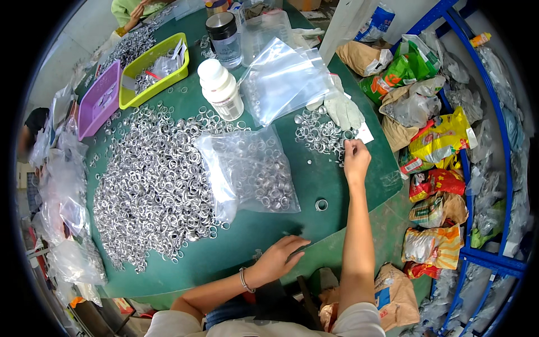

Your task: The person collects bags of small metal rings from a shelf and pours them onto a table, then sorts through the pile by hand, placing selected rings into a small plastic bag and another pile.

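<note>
My right hand reaches out at the right side of the table, fingers pinched at a metal ring. Right beside it is a small pile of shiny rings. Near the table's front edge my left hand holds nothing, with its fingers stretched apart. One single ring lies alone between the two hands. A clear plastic bag partly filled with rings rests at the middle. Its left side touches a big heap of silver metal rings.
At the back are a white bottle, a dark-lidded jar, flat clear bags, grey gloves, and a green basket beside a purple one. Another person's hand shows at far left. A blue rack and stuffed bags stand right.
</note>
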`<action>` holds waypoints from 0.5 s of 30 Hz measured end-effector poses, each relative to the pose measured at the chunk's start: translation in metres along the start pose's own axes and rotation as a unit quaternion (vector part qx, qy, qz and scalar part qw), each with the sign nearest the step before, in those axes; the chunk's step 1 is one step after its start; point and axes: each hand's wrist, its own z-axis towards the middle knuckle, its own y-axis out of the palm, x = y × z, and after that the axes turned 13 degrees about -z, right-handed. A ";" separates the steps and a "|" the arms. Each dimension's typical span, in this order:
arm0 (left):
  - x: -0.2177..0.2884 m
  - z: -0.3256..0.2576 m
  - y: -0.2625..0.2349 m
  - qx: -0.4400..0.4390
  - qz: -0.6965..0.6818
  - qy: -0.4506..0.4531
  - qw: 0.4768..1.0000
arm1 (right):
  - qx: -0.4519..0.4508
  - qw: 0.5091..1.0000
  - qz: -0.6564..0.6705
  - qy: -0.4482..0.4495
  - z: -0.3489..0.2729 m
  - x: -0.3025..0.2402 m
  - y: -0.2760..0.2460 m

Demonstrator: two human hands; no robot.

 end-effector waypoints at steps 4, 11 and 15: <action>-0.005 0.001 -0.002 0.028 0.008 0.020 0.999 | -0.128 0.881 0.392 0.230 -0.002 0.005 -0.011; 0.001 0.016 -0.012 0.052 -0.018 0.028 0.998 | -0.274 0.654 0.686 0.161 -0.026 -0.008 -0.038; 0.004 0.019 -0.012 0.058 -0.019 0.031 0.998 | -0.309 0.593 0.729 0.145 -0.039 -0.019 -0.044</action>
